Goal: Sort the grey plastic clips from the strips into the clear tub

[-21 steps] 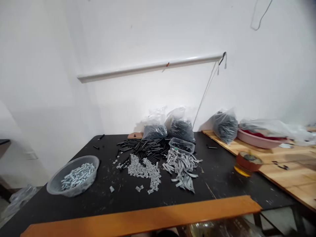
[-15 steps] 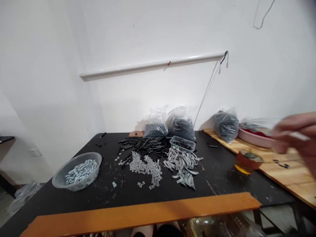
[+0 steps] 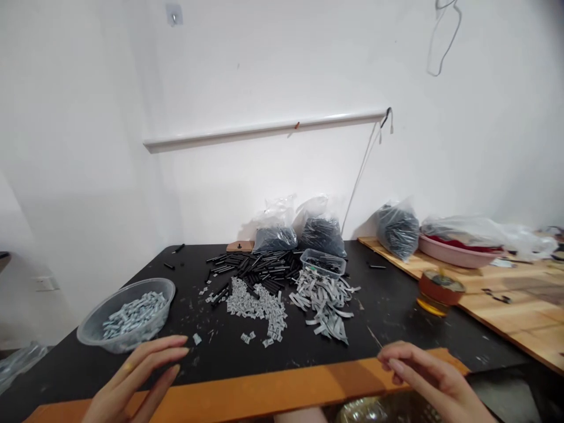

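My left hand (image 3: 143, 376) is open over the front left of the black table, its fingers apart and pointing right. Nothing is in it. Nearest to it are a clear plastic bowl (image 3: 84, 329) of silvery metal pins and a small loose grey piece (image 3: 197, 339). My right hand (image 3: 425, 376) hovers above the orange front edge strip (image 3: 282, 382), thumb and fingertips curled together. Whatever they may hold is hidden. Between and beyond the hands lie a heap of small grey metal clips (image 3: 259, 308), a pile of grey strips (image 3: 328, 302) and many black rods (image 3: 264, 267).
A clear tray (image 3: 324, 262) of dark parts stands behind the strips. Bags of black parts (image 3: 275, 235) lean on the wall. To the right are a jar of yellow liquid with a brown band (image 3: 440, 291), a wooden board (image 3: 506, 299) and a pink basin (image 3: 458, 252).
My right hand has moved from the far right, where it held a small white piece, down to the table's front edge. My left hand has come into view. The camera has tilted slightly up.
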Motion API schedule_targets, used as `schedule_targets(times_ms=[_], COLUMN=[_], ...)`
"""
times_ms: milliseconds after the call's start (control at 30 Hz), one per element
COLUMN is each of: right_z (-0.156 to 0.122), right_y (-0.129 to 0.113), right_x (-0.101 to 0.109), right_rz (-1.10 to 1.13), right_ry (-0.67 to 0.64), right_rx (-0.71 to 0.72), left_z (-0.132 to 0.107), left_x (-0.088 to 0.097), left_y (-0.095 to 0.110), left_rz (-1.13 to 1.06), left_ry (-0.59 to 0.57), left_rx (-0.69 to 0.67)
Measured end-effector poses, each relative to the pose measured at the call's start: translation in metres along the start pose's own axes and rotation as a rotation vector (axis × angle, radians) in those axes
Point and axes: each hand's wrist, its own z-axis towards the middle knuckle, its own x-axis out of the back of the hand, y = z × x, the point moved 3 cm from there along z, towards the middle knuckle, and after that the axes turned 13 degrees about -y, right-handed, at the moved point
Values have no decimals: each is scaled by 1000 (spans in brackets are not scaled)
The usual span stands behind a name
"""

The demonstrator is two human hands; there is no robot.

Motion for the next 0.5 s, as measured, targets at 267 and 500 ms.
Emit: schedule_targets(times_ms=[267, 500], right_z=[60, 142], right_y=[-19, -17], right_x=[-80, -122], right_rz=[-98, -303], right_ry=[-250, -253], right_rx=[246, 356], left_z=[35, 64], left_x=[-62, -75], left_y=[-55, -46], left_rz=[112, -6], left_ry=[-318, -424], left_rx=[124, 103])
